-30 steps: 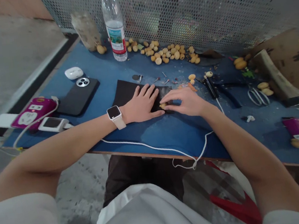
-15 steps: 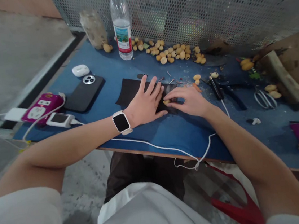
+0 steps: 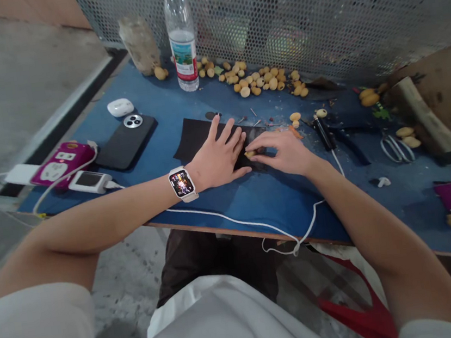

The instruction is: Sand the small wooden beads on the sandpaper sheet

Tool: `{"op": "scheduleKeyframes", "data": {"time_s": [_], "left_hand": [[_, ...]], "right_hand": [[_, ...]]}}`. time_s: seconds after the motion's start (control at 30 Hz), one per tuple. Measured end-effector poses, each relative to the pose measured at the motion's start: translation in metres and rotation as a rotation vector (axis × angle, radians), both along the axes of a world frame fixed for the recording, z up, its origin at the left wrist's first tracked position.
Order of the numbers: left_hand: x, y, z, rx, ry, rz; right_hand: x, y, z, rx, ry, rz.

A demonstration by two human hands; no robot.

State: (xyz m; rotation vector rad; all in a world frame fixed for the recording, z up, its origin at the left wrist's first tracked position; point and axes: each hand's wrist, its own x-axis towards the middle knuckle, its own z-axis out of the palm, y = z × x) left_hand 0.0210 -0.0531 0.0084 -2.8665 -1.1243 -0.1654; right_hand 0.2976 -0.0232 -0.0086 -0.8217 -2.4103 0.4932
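Observation:
My left hand lies flat with its fingers spread, palm down on a black sheet that looks like sandpaper. Close beside its fingertips, my right hand pinches a small yellowish piece between thumb and fingers, low against the right part of the same sheet. The piece is mostly covered by the fingers; it resembles a bit of the little gourds heaped at the back. On my left wrist a watch shows a lit face.
A water bottle and a cloudy jar stand at the back. To the left lie a phone, a white case and a purple power strip. On the right are a black pen-like tool, pliers and scissors. A white cable crosses the front.
The watch face has gone from dark to lit. Both hands keep nearly the same place and pose, and the view has shifted very slightly.

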Motion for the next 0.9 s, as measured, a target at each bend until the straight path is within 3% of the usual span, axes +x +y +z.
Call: {"op": "scheduleKeyframes", "data": {"time_s": [0.3,0.5,0.7,0.9], "left_hand": [[0.000,0.008,-0.006,-0.118,0.037,0.032],[-0.004,0.016,-0.014,-0.142,0.029,0.003],[-0.004,0.021,-0.017,-0.202,-0.013,0.004],[-0.005,0.025,-0.022,-0.228,-0.067,-0.012]], "right_hand": [[0.002,-0.003,0.009,-0.065,-0.042,0.086],[-0.002,0.004,-0.001,0.008,0.002,0.000],[0.003,-0.002,0.004,-0.040,-0.050,0.135],[0.003,0.003,-0.003,0.005,-0.036,0.040]]}}
